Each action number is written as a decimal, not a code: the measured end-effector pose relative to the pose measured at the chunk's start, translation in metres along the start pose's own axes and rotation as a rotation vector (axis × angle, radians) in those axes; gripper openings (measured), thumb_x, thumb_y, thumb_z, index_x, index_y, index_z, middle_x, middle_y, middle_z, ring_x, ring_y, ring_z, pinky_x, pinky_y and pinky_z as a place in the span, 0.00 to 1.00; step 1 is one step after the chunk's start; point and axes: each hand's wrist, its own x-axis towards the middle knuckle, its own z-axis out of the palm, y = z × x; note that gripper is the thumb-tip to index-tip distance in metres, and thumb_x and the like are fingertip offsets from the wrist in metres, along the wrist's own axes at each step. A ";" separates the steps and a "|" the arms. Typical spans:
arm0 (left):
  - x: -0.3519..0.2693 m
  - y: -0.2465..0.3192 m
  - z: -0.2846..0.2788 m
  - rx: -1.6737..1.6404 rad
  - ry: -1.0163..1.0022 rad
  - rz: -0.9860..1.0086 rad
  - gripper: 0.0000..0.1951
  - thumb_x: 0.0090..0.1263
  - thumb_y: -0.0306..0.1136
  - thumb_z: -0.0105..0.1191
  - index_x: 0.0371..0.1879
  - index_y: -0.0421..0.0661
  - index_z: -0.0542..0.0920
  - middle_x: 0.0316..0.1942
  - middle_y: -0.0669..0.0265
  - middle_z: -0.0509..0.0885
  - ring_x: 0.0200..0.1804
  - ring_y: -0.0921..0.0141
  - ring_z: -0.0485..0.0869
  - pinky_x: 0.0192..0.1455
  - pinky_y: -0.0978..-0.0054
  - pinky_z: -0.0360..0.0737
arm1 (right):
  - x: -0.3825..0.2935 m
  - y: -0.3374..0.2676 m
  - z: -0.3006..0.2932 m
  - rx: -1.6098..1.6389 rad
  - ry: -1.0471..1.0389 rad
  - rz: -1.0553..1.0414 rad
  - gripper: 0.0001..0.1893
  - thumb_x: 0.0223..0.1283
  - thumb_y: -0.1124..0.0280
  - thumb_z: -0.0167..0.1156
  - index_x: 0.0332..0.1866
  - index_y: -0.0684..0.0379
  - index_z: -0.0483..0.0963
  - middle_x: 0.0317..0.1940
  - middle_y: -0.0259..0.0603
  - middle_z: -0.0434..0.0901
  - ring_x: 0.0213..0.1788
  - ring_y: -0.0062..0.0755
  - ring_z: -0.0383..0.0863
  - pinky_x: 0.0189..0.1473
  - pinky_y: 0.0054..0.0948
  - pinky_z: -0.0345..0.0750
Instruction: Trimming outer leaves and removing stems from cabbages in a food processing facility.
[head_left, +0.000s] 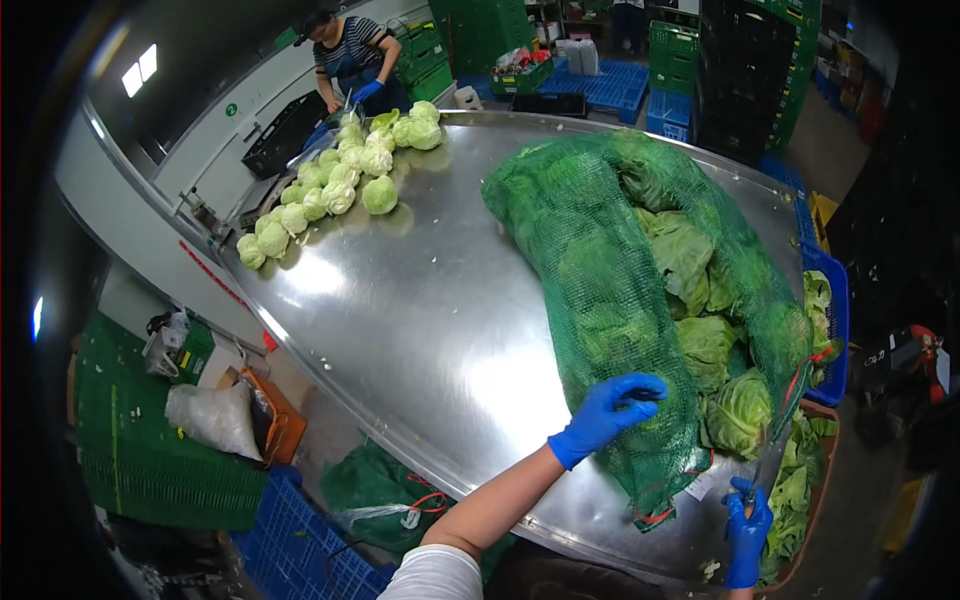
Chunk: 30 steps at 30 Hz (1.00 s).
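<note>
My left hand (604, 420), in a blue glove, is over the lower part of a green mesh sack (600, 300) full of cabbages. Its fingers are bent and apart, with nothing seen between them; whether they touch the mesh is hard to tell. In my gloved right hand (746, 529), near the table's right edge, is a knife (760, 461) with its blade pointing away from me. Just beyond the blade lies a leafy cabbage (740, 412), one of several loose ones in the sack's split. Red cord (655, 517) hangs at the sack's near end.
Trimmed cabbages (341, 180) sit at the far left of the steel table (405, 300). Behind them a person (356, 56) works with a blue-gloved hand. On the right, below the table edge, are a blue basket (836, 330) and a bin of leaves (791, 487).
</note>
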 end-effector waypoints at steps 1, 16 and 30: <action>0.000 0.004 -0.009 -0.201 0.012 -0.010 0.16 0.68 0.29 0.57 0.53 0.38 0.78 0.49 0.58 0.83 0.52 0.68 0.82 0.57 0.70 0.79 | -0.005 -0.004 0.007 0.002 0.001 -0.002 0.13 0.57 0.78 0.59 0.48 0.63 0.78 0.28 0.32 0.79 0.30 0.20 0.77 0.39 0.21 0.75; -0.119 0.053 -0.227 0.150 1.081 -0.127 0.20 0.66 0.31 0.57 0.57 0.45 0.74 0.49 0.59 0.82 0.46 0.66 0.85 0.44 0.69 0.82 | -0.022 -0.005 0.198 -0.079 -0.856 -0.066 0.13 0.60 0.66 0.65 0.49 0.56 0.80 0.25 0.29 0.78 0.28 0.15 0.74 0.33 0.21 0.74; 0.055 0.061 -0.572 0.644 1.391 -0.252 0.54 0.49 0.43 0.73 0.74 0.49 0.51 0.71 0.49 0.58 0.69 0.52 0.63 0.62 0.49 0.67 | 0.006 0.017 0.400 0.030 -0.424 0.167 0.06 0.57 0.72 0.62 0.38 0.59 0.81 0.23 0.31 0.81 0.24 0.16 0.77 0.29 0.20 0.75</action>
